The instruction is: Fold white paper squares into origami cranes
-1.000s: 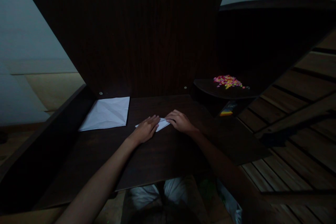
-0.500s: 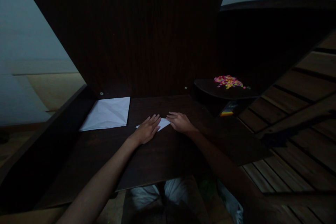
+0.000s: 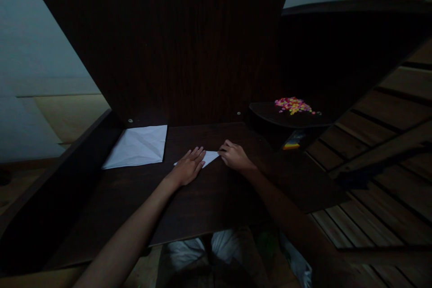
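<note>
A small piece of folded white paper (image 3: 209, 157) lies on the dark wooden desk, with pointed ends at left and right. Across its left part my left hand (image 3: 189, 165) rests flat, fingers stretched out, covering much of it. At the paper's right tip is my right hand (image 3: 234, 155), its fingers bent together in a pinch on that corner. The fingertips partly hide the tip. To the left of both hands lies a larger creased white sheet (image 3: 138, 146), which neither hand touches.
A tall dark panel (image 3: 189, 54) closes the back of the desk, and a low side board (image 3: 60, 171) runs along the left. On a rounded shelf (image 3: 266, 114) at right is a heap of small colourful pieces (image 3: 293, 105). Wooden slats (image 3: 388, 207) lie beyond on the right.
My right hand has shifted slightly right toward the paper's tip, and its fingers have curled from stretched out into a pinch. My left hand has stayed almost still on the paper.
</note>
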The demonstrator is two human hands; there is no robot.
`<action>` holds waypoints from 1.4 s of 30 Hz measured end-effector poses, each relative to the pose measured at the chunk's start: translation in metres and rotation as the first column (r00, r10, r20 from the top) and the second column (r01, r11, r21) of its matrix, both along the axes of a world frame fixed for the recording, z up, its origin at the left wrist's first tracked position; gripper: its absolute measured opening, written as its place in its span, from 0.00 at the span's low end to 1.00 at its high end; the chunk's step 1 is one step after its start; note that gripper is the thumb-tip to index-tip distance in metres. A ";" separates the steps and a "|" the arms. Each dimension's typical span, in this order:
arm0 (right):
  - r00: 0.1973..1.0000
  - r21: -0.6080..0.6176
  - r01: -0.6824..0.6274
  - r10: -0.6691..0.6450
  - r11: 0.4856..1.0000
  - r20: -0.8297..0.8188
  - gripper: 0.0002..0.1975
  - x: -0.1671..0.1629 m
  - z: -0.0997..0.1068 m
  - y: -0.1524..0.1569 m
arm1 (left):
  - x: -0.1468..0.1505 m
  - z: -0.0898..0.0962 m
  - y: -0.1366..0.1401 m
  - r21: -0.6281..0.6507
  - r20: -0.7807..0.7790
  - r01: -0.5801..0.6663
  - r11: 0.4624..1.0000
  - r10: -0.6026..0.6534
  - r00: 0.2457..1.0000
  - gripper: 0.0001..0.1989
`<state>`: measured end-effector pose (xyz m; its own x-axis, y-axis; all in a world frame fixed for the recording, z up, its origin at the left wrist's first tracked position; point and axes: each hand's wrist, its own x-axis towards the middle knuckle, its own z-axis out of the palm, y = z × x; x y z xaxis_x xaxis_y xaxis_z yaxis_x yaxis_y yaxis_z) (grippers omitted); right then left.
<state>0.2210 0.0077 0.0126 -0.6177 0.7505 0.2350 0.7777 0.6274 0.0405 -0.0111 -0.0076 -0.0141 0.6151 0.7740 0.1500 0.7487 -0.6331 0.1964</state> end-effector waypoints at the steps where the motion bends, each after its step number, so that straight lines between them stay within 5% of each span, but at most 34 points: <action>1: 1.000 -0.010 0.007 -0.007 1.000 -0.015 0.12 0.000 0.000 0.000 | 0.000 -0.001 0.000 0.004 -0.004 -0.019 1.000 0.019 1.000 0.25; 8: 0.984 0.009 0.103 -0.101 0.995 -0.145 0.17 -0.004 -0.005 0.001 | 0.005 -0.004 -0.003 0.028 0.008 -0.161 0.987 0.161 0.987 0.24; 12: 0.965 0.003 -0.006 0.007 1.000 -0.261 0.19 -0.015 -0.013 -0.003 | 0.012 -0.002 -0.005 0.026 0.007 -0.226 0.974 0.226 0.974 0.24; 16: 0.967 -0.050 -0.184 0.172 0.982 -0.187 0.23 -0.025 -0.022 -0.005 | 0.015 -0.002 -0.006 0.028 0.018 -0.246 0.969 0.246 0.969 0.23; 27: 0.996 -0.123 -0.031 0.020 0.992 -0.084 0.27 -0.023 -0.028 -0.006 | 0.015 -0.014 -0.010 0.122 0.072 -0.206 0.971 0.198 0.978 0.26; 37: 0.990 -0.208 0.063 -0.087 0.976 -0.108 0.32 -0.014 -0.031 0.002 | 0.024 0.027 -0.026 -0.126 0.171 -0.242 0.962 0.261 0.950 0.21; 42: 0.984 -0.202 0.082 -0.112 0.976 -0.142 0.25 -0.011 -0.024 0.007 | 0.011 0.028 -0.015 -0.150 0.294 -0.218 0.964 0.254 0.921 0.17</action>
